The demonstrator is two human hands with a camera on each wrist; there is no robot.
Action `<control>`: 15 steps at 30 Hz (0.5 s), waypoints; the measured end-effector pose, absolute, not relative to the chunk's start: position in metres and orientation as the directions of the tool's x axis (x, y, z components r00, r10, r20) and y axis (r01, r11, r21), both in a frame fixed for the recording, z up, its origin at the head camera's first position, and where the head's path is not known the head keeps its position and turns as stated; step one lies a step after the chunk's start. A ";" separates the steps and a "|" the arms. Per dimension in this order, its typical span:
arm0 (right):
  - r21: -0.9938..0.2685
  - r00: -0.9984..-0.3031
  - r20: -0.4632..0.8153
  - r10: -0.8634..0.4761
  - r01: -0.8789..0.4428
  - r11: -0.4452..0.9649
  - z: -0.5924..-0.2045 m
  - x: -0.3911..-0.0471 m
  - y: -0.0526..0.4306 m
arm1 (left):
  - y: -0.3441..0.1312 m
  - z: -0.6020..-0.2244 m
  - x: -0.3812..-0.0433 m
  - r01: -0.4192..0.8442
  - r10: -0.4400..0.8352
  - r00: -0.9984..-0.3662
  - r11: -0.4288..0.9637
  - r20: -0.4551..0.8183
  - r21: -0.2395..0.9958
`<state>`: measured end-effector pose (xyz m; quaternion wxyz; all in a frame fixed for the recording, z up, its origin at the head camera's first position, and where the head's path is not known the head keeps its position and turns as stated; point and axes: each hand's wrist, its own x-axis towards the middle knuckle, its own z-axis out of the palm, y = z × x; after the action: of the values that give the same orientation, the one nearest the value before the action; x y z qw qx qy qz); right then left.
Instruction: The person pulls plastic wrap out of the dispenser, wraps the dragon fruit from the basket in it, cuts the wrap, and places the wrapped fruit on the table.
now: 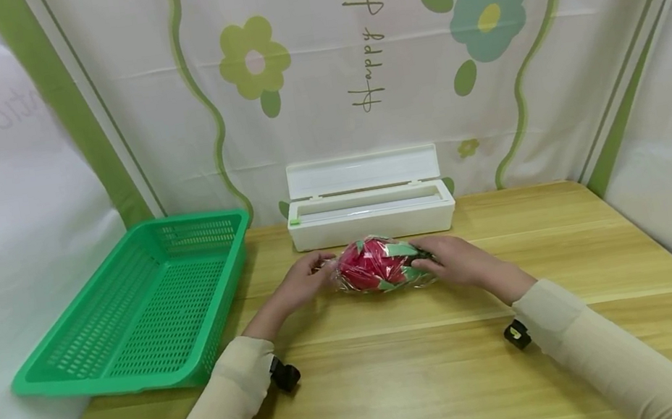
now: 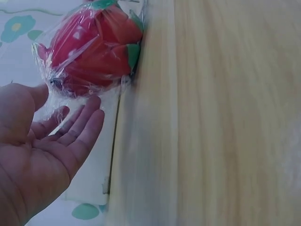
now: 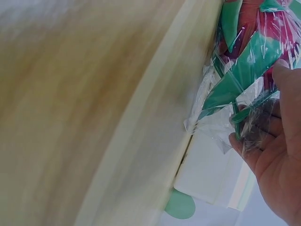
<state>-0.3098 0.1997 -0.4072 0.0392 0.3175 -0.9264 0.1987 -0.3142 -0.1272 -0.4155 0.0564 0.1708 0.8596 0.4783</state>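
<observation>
A red dragon fruit (image 1: pixel 367 264) with green leafy tips, loosely wrapped in clear cling film, is between the two hands in front of the white box. At its left end, the left hand (image 1: pixel 306 280) has its fingers loosely extended against the crinkled film; in the left wrist view its thumb (image 2: pixel 41 96) stands apart from the fingers. The right hand (image 1: pixel 453 260) holds the leafy right end. In the right wrist view its thumb (image 3: pixel 281 70) lies on the wrapped fruit, with fingers curled beneath among folds of film (image 3: pixel 221 134).
Behind the fruit stands a white cling film dispenser (image 1: pixel 372 228), its lid (image 1: pixel 363 173) raised and a green slider (image 1: pixel 295 222) at the left of its bar. A green plastic basket (image 1: pixel 204 355) sits on the wooden table (image 1: pixel 391 391) at left. Patterned curtains enclose the back and sides.
</observation>
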 end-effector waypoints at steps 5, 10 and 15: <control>-0.344 -0.798 0.197 -0.569 -0.600 0.723 -0.408 -0.310 0.199 | -0.122 -0.415 -0.314 0.230 0.308 -0.947 0.467 0.087 0.854; -0.349 -0.801 0.198 -0.566 -0.597 0.723 -0.408 -0.311 0.199 | -0.118 -0.414 -0.312 0.213 0.254 -0.961 0.440 0.106 0.873; -0.344 -0.800 0.205 -0.565 -0.599 0.723 -0.407 -0.310 0.199 | -0.116 -0.410 -0.310 0.208 0.216 -0.969 0.436 0.122 0.875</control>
<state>-0.3099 0.1987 -0.4074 0.0430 0.3137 -0.9273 0.1999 -0.3103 -0.1155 -0.4102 0.0038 0.1250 0.8475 0.5159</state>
